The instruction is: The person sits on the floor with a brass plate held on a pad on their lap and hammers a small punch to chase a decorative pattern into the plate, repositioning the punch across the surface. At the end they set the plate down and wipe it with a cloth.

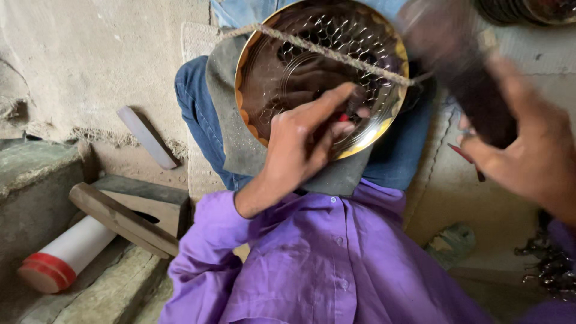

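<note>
while it lies tilted on the grey pad over the lap, the work reads as follows:

white tube (67, 252): far left, a white cylinder with a red cap lies on its side by the stone ledge, well apart from the hands.

wooden block (129, 215): just right of the tube, a slanted bar on a box; out of the way.

pale bar (147, 138): a flat light strip leans on the floor near the wall, beside the knee.

grey pad (240, 144): a stiff cloth or felt over the blue trousers; it cushions the plate.

left hand (303, 141): fingers bunched together on the plate's face, pinching a small tool with a red part; thumb and forefinger press down near the middle.

brass plate (321, 78): round, shiny, hammered with dimples. i judge it stiff, fairly light, slick on its polished face and easy to dent or scratch; the rim looks like the safest hold.

rope (336, 55): a twisted cord runs across the plate's upper half, touching it, and crosses the working area.

right hand (528, 144): blurred, curled around a dark handled tool (474, 84), seemingly a hammer, raised right of the plate.

metal bits (549, 267): a dark tangle on the floor at far right, apart.
</note>
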`<state>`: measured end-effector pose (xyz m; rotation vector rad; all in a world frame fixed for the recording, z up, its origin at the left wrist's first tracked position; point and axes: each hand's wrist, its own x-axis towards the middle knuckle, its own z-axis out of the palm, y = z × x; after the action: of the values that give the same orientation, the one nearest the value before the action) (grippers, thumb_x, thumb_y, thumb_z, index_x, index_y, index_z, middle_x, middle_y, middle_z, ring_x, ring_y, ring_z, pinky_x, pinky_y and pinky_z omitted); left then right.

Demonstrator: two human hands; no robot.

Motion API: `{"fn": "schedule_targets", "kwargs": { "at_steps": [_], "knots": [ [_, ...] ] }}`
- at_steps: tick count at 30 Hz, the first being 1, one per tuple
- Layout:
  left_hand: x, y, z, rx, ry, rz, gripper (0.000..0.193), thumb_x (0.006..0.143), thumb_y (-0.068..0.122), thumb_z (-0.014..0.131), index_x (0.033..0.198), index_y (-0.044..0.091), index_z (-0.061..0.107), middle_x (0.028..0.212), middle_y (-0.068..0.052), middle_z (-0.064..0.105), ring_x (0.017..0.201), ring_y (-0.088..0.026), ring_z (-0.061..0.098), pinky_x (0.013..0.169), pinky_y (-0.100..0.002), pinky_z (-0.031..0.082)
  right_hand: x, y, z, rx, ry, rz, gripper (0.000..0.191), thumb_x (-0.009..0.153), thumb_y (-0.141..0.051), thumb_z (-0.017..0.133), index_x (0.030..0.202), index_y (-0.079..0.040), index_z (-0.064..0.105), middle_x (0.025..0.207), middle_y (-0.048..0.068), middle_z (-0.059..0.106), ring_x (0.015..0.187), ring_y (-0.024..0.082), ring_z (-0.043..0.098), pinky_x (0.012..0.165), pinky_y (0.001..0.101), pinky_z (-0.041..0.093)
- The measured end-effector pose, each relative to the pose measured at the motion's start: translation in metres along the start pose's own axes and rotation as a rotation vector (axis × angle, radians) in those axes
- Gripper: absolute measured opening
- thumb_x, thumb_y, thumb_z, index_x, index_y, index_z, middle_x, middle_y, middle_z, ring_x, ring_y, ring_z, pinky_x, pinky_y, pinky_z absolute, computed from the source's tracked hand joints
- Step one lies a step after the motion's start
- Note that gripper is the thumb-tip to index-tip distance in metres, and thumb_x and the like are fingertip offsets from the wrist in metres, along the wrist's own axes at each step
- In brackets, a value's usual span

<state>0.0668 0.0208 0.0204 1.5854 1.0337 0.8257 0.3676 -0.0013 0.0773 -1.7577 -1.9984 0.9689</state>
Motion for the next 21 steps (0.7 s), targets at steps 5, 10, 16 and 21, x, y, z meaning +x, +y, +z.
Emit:
{"fn": "schedule_targets", "kwargs": {
  "at_steps": [5,10,16,21],
  "knots": [
    [-0.013,0.005,0.014,-0.051,0.209,-0.128,0.046,0.1,-0.002,0.071,0.142,0.005,0.055,0.115,-0.006,0.078,0.099,-0.017,0.079,0.087,-0.028,0.062,0.041,-0.022,-0.019,-0.384,-0.304,-0.096,0.098,0.074,0.005,0.075,0.161,-0.019,0.036,0.104,0.016,0.067,0.077,0.024,0.067,0.066,0.0357,0.057],
    [-0.015,0.006,0.017,-0.05,0.273,-0.262,0.044,0.094,0.0,0.075,0.134,0.002,0.056,0.107,-0.005,0.079,0.075,-0.008,0.071,0.068,-0.025,0.057,0.076,-0.023,-0.03,-0.744,-0.538,-0.241,0.102,0.074,0.002,0.072,0.16,-0.032,0.029,0.09,0.007,0.064,0.071,0.017,0.065,0.065,0.0293,0.057],
    [-0.011,0.004,0.013,-0.051,0.215,-0.239,0.044,0.093,0.002,0.078,0.132,0.002,0.057,0.108,-0.005,0.08,0.079,-0.009,0.073,0.068,-0.024,0.057,0.081,-0.008,-0.032,-0.598,-0.553,-0.155,0.103,0.072,0.006,0.074,0.16,-0.029,0.033,0.089,0.004,0.07,0.073,0.016,0.068,0.066,0.0298,0.058],
    [-0.005,0.001,0.003,-0.085,0.069,-0.034,0.039,0.103,0.003,0.073,0.138,0.007,0.056,0.112,-0.004,0.079,0.101,-0.015,0.08,0.086,-0.025,0.063,0.05,-0.001,-0.027,-0.086,-0.192,-0.186,0.099,0.072,0.009,0.071,0.161,-0.009,0.033,0.106,0.018,0.064,0.088,0.024,0.067,0.075,0.0342,0.056]
  ]
}}
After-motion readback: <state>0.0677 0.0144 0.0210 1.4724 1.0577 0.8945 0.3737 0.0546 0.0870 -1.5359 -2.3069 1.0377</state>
